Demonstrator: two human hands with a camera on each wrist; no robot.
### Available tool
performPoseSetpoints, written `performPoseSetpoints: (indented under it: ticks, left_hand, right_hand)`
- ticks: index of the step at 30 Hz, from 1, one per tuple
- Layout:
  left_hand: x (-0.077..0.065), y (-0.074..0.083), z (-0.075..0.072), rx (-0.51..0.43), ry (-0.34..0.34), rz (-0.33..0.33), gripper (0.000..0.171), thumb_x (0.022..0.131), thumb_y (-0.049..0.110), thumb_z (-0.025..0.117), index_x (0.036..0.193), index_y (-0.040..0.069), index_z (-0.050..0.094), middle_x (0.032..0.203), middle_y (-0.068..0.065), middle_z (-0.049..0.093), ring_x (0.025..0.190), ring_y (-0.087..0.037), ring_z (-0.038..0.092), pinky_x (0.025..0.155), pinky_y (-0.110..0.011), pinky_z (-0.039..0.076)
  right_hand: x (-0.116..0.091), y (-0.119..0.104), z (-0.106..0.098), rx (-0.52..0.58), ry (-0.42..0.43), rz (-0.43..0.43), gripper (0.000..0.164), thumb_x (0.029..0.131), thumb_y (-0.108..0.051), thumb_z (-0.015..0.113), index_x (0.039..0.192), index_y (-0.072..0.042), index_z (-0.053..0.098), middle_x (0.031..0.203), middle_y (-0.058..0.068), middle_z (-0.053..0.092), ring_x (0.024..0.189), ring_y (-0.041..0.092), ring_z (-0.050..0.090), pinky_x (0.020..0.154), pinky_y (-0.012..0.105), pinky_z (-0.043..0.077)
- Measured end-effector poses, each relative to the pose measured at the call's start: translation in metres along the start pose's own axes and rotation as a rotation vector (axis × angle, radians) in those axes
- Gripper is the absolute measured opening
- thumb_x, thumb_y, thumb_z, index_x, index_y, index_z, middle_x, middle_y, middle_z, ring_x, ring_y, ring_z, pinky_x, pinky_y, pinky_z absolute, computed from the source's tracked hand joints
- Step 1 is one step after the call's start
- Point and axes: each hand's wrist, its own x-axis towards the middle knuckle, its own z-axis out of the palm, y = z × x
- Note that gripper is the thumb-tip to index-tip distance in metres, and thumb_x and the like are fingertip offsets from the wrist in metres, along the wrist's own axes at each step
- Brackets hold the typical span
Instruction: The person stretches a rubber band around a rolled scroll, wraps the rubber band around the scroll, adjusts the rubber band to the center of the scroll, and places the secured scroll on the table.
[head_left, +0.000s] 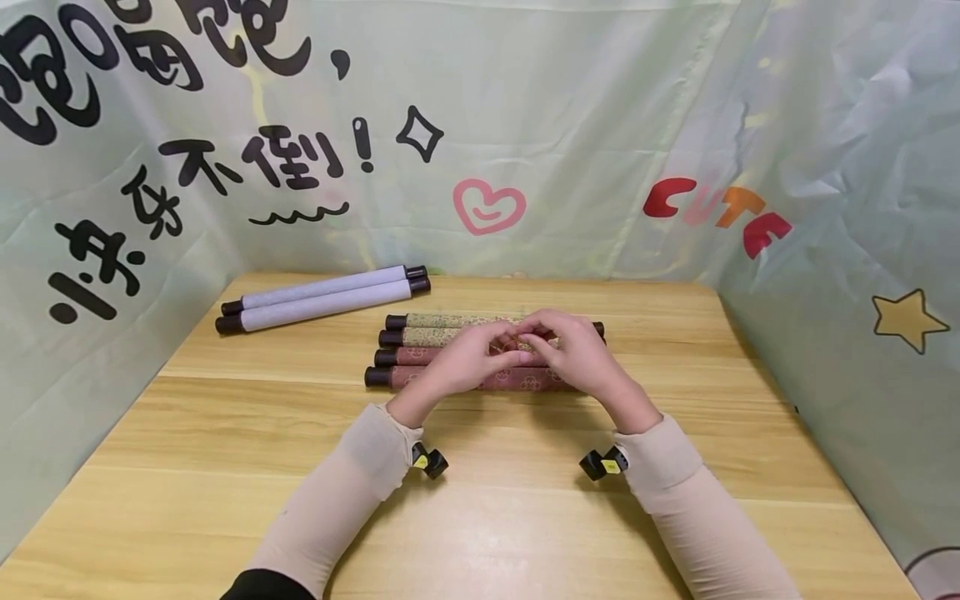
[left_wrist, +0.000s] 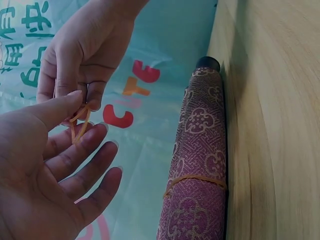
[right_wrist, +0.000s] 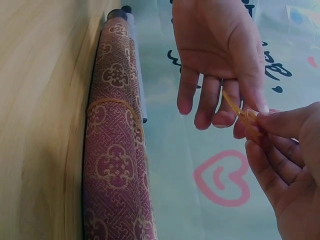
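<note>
Both hands meet over a row of rolled scrolls, working a small yellow-orange rubber band [left_wrist: 75,134] between their fingertips. My left hand [head_left: 474,357] pinches the band by thumb and forefinger, its other fingers spread loosely. From the opposite side my right hand [head_left: 576,352] holds it with curled fingertips. Beneath lie dark red patterned scrolls [head_left: 416,376] with black end knobs. Another rubber band [left_wrist: 195,178] runs round the red roll. Just behind, partly covered by the hands, are two yellow-green patterned scrolls [head_left: 431,337].
Two pale lavender scrolls [head_left: 326,310] with black ends lie side by side at the back left of the wooden table [head_left: 495,525]. A light green printed cloth [head_left: 585,133] walls off the back and both sides.
</note>
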Motion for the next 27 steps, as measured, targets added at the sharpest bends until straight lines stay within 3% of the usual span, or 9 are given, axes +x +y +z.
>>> performPoseSetpoints:
  ticks: [10,18,23,27]
  left_hand:
    - [0.000,-0.002,0.000,0.028,0.038,-0.001,0.020,0.098,0.032,0.061,0.104,0.016,0.071,0.093,0.002,0.071,0.077,-0.009,0.061,0.071,-0.028,0.050]
    - [-0.002,-0.004,-0.006,-0.009,0.080,-0.011,0.020,0.098,0.031,0.060,0.106,0.018,0.073,0.094,0.004,0.071,0.071,-0.012,0.061,0.066,-0.028,0.051]
    - [-0.004,-0.005,-0.010,-0.023,0.090,-0.003,0.023,0.099,0.031,0.059,0.107,0.015,0.074,0.096,-0.002,0.072,0.067,-0.018,0.060,0.068,-0.032,0.050]
    - [-0.005,-0.006,-0.013,-0.039,0.102,-0.015,0.025,0.098,0.030,0.060,0.109,0.012,0.074,0.101,-0.001,0.072,0.079,-0.017,0.063,0.074,-0.032,0.051]
  right_hand:
    - [0.000,0.001,0.000,0.002,0.027,-0.021,0.010,0.093,-0.009,0.067,0.102,-0.011,0.072,0.098,-0.001,0.070,0.085,0.014,0.067,0.074,0.036,0.056]
    - [-0.002,0.006,-0.004,-0.014,0.025,-0.015,0.010,0.093,-0.011,0.067,0.103,-0.012,0.071,0.100,0.000,0.070,0.084,0.014,0.067,0.073,0.037,0.057]
    - [-0.003,0.007,-0.007,-0.013,0.026,-0.012,0.010,0.093,-0.011,0.067,0.103,-0.010,0.071,0.101,0.000,0.070,0.082,0.012,0.066,0.071,0.034,0.056]
    - [-0.003,0.007,-0.010,-0.015,-0.012,0.015,0.011,0.093,-0.009,0.067,0.104,-0.009,0.071,0.099,0.001,0.070,0.080,0.012,0.065,0.068,0.032,0.055]
